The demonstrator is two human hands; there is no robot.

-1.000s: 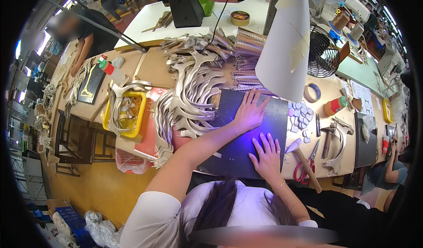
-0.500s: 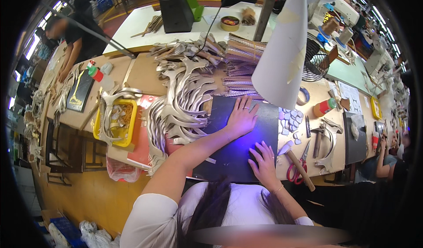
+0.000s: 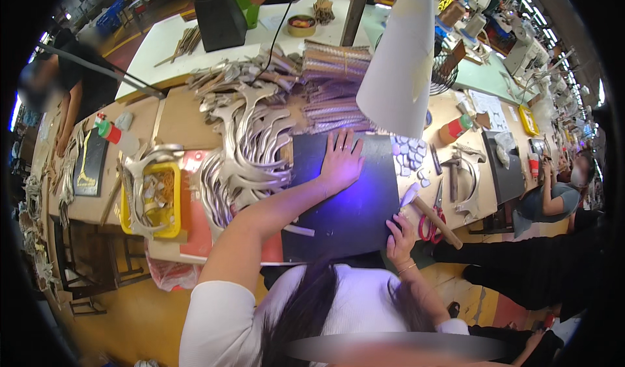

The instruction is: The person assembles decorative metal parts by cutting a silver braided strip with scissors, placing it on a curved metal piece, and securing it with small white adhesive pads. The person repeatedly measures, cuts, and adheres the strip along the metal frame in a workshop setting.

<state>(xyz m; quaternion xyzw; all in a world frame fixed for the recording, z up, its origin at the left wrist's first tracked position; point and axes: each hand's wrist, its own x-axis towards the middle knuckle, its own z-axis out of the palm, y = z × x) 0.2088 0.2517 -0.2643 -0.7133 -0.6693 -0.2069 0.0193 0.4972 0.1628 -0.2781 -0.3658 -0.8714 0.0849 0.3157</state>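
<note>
A dark rectangular board (image 3: 338,237) lies in front of me on the workbench, lit by a violet-blue glow. My left hand (image 3: 341,165) rests flat on its upper part, fingers spread, with nothing held. At the board's lower right edge is my right hand (image 3: 401,242), its fingers loosely bent and apart, with nothing visible in them. Just beyond that hand lie a hammer (image 3: 437,221) with a wooden handle and red-handled scissors (image 3: 431,226). A cluster of small grey-lilac pieces (image 3: 409,155) sits along the board's right side.
Silvery curved strap pieces (image 3: 250,149) are heaped left of the board, with bundled strips (image 3: 335,67) behind. Further left stands a yellow basket (image 3: 174,227). A white paper cone (image 3: 397,67) hangs over the bench. Another person (image 3: 553,201) sits at right.
My right hand has drawn back from the board's surface to its lower right edge, its fingers more bent. My left hand stays flat on the board. The whole view has shifted.
</note>
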